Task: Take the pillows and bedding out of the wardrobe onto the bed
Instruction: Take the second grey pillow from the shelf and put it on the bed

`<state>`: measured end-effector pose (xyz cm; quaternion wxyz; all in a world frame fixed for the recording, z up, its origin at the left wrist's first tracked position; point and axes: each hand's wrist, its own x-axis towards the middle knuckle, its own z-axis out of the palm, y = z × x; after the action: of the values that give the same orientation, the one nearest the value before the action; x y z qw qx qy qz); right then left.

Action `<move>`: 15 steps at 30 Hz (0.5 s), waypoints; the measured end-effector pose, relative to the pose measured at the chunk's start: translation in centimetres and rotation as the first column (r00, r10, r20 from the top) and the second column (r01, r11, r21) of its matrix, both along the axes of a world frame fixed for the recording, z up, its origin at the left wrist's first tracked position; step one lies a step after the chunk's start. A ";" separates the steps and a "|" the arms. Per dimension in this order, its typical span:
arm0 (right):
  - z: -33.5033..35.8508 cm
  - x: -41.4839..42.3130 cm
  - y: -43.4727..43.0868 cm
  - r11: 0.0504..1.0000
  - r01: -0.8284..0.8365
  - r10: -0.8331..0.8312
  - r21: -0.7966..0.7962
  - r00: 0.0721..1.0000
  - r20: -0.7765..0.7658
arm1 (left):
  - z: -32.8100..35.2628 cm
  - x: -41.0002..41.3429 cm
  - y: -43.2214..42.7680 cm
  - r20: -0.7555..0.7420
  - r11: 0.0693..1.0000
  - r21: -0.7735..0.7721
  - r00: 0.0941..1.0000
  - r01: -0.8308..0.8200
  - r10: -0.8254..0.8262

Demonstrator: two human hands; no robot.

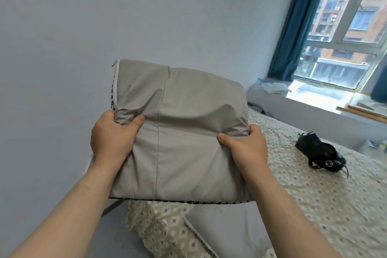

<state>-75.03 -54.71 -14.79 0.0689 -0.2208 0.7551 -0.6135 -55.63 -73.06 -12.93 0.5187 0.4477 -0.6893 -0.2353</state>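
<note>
Both hands, left hand (112, 136) & right hand (245, 148), gripped grey pillow (178, 132) above patterned bed (314, 190); black bag (320, 153) lay on it, window (345, 27) w/ teal curtain (293, 27) beyond.

Fingers of both hands hidden behind grey pillow (180, 132) — bed (314, 195) cut off right, bottom.

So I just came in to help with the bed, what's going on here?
A person is holding a folded grey piece of bedding up in the air with both hands, the left hand gripping its left edge and the right hand its right edge. It is above the bed, not yet set down. More folded bedding already lies on the patterned bedspread below, and a black bag sits further along the bed, towards the window.
</note>
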 end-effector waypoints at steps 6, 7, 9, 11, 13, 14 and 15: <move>-4.9 -8.4 1.6 0.980 0.195 -0.198 0.049 0.978 0.066 | -4.7 -13.0 -2.2 0.035 0.966 0.101 0.969 0.238 -0.243; -6.2 -10.3 1.9 0.971 0.229 -0.234 0.067 0.969 0.084 | -5.8 -15.6 -2.3 0.043 0.950 0.123 0.955 0.286 -0.293; -8.6 -12.9 2.5 0.952 0.289 -0.299 0.099 0.948 0.110 | -8.1 -19.6 -2.4 0.061 0.920 0.148 0.925 0.362 -0.374; -11.6 -14.9 3.4 0.928 0.344 -0.363 0.142 0.921 0.140 | -11.0 -23.2 -2.3 0.080 0.880 0.197 0.887 0.433 -0.454; -14.8 -16.1 4.6 0.908 0.381 -0.411 0.174 0.892 0.190 | -14.5 -26.4 -2.1 0.102 0.830 0.253 0.840 0.496 -0.533; -16.7 -16.4 5.2 0.895 0.396 -0.436 0.203 0.873 0.219 | -16.6 -27.6 -1.9 0.116 0.806 0.289 0.817 0.516 -0.565; -18.3 -16.5 5.8 0.887 0.401 -0.451 0.229 0.858 0.244 | -18.4 -28.5 -1.7 0.124 0.779 0.326 0.793 0.535 -0.597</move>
<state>-91.58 -48.94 -33.13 0.0595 0.0516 0.8161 -0.5725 -84.12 -74.79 -31.38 0.2764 0.3089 -0.8060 -0.4226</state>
